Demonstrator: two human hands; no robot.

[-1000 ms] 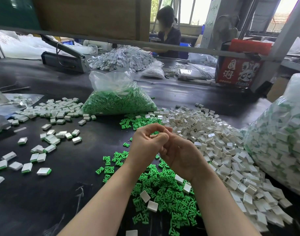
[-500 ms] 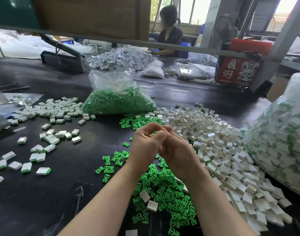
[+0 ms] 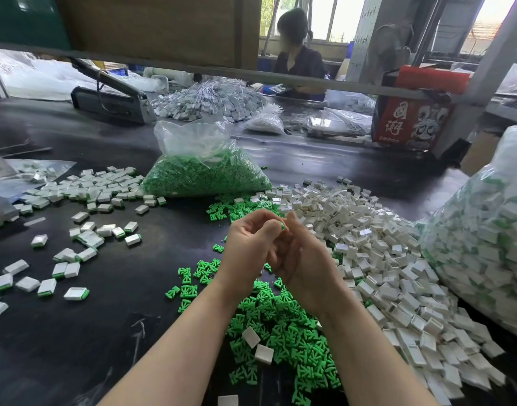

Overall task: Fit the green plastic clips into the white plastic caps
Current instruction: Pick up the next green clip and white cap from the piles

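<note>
Head view, near to far. Lower centre: loose green clips [image 3: 283, 326] heaped on the black table [image 3: 75, 347]. Centre: left hand [image 3: 248, 253] and right hand [image 3: 304, 265] pressed together, fingers curled; a green clip [image 3: 282, 226] shows at the left thumb tip, and any cap between them is hidden. Right: pile of white caps [image 3: 383, 259]. Left: assembled caps [image 3: 84, 244] scattered. Upper centre: bag of clips [image 3: 204, 174]. Far right: bag of finished pieces [image 3: 486, 230].
</note>
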